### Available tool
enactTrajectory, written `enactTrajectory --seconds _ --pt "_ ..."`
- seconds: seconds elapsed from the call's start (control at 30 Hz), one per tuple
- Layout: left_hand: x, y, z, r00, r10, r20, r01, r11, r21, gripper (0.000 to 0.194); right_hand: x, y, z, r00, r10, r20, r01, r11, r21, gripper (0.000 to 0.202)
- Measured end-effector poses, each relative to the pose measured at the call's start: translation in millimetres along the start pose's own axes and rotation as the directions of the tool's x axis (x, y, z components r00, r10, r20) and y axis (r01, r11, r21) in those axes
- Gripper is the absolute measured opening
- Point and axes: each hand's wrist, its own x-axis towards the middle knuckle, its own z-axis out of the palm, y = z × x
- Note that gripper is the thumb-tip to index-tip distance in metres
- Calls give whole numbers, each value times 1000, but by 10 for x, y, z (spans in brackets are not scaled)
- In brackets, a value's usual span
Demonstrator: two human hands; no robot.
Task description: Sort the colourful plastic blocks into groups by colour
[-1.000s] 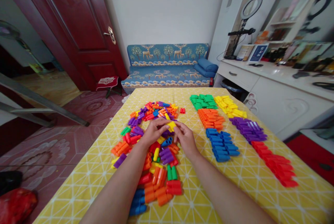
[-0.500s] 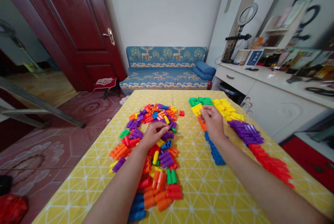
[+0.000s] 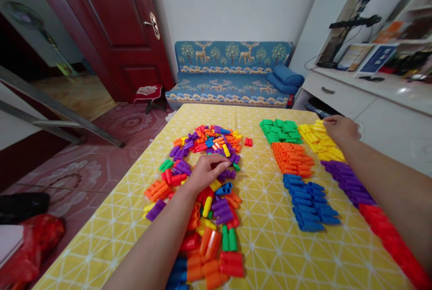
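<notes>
My left hand (image 3: 209, 173) hovers over a mixed heap of plastic building blocks (image 3: 221, 211), tube-shaped pieces in several colours. Its fingers are pinched together; whatever lies between them is hidden. At the far end of the yellow blocks (image 3: 322, 143), my right hand (image 3: 341, 129) has its fingertips closed on a yellow block (image 3: 319, 125), partly covered by the fingers. Next to that group lie green blocks (image 3: 281, 131) and, nearer me, purple blocks (image 3: 346, 182). Orange blocks (image 3: 292, 159), blue blocks (image 3: 310, 202) and red blocks (image 3: 391, 236) form their own groups.
A yellow patterned cloth (image 3: 263, 245) covers the table. One small red block (image 3: 248, 142) lies apart from the heap. Beyond the table stands a blue sofa (image 3: 232, 83); a white cabinet (image 3: 357, 101) borders the right side. A stool (image 3: 148, 92) stands near the door.
My right hand has carried the yellow block right, from above the green and orange groups to the yellow group. My left hand stays over the heap. The view has shifted and tilted down.
</notes>
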Motion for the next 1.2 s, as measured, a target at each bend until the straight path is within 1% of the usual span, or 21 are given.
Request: enactTrajectory --seconds 0.1,0.17,0.37,0.47,0.53,0.6,0.67,0.73,0.8,0.83,0.9,0.97,1.0,1.03,1.07,1.1,1.13,1.17,1.2 --pt "-5 7 -2 1000 -15 6 15 1000 -3 27 88 36 103 996 75 46 -74 997 -26 22" --pt "-9 7 0 1000 -26 8 26 1000 -4 27 130 56 137 993 94 66 -92 995 -30 25" --pt "-14 -4 8 998 -58 4 58 998 -4 27 183 108 183 978 112 173 -109 994 -30 23" --pt "-12 4 8 999 -52 7 52 999 9 27 159 114 185 976 110 190 -108 994 -20 24" --pt "-11 12 8 999 -52 7 52 999 15 27 132 96 161 977 107 184 -107 994 -13 25" --pt "-9 18 9 999 -50 5 50 999 15 27 95 40 118 984 96 153 -97 995 4 27" --pt "-6 19 9 999 -46 1 46 999 16 27 26 -79 69 993 64 101 -69 997 45 29" --pt "0 14 9 999 -37 -3 37 999 19 27 -127 -273 21 999 8 50 -13 995 104 31" --pt "7 6 10 1000 -29 -6 29 999 18 27 -428 -536 -32 997 -72 33 63 975 212 28" --pt "9 3 11 1000 -28 -9 28 1000 14 27 -647 -683 -67 991 -124 45 106 954 281 27" --pt "6 2 16 999 -42 -32 42 999 -1 29 -1217 -977 -166 966 -240 98 146 816 559 23" --pt "-2 11 21 994 -79 -75 75 996 -47 33 -1897 -1229 -303 914 -323 247 60 707 705 24" --pt "-5 19 21 990 -99 -104 89 992 -89 36 -2243 -1326 -375 866 -379 327 16 675 738 26" --pt "-7 28 18 983 -116 -140 95 985 -146 37 -2571 -1400 -443 821 -432 374 1 655 756 28" --pt "-5 37 8 974 -130 -187 87 972 -220 38 -2869 -1450 -499 785 -481 392 14 645 764 30" --pt "2 45 -10 959 -147 -244 65 947 -314 39 -3128 -1477 -538 762 -519 386 54 646 761 34" --pt "13 51 -39 935 -178 -308 33 905 -423 40 -3341 -1486 -560 750 -543 377 100 657 747 39" --pt "27 55 -82 903 -225 -366 -9 843 -538 42 -3507 -1481 -564 750 -550 368 143 677 722 45" --pt "44 57 -140 864 -290 -412 -57 756 -652 42 -3630 -1468 -555 753 -552 358 185 699 691 53"
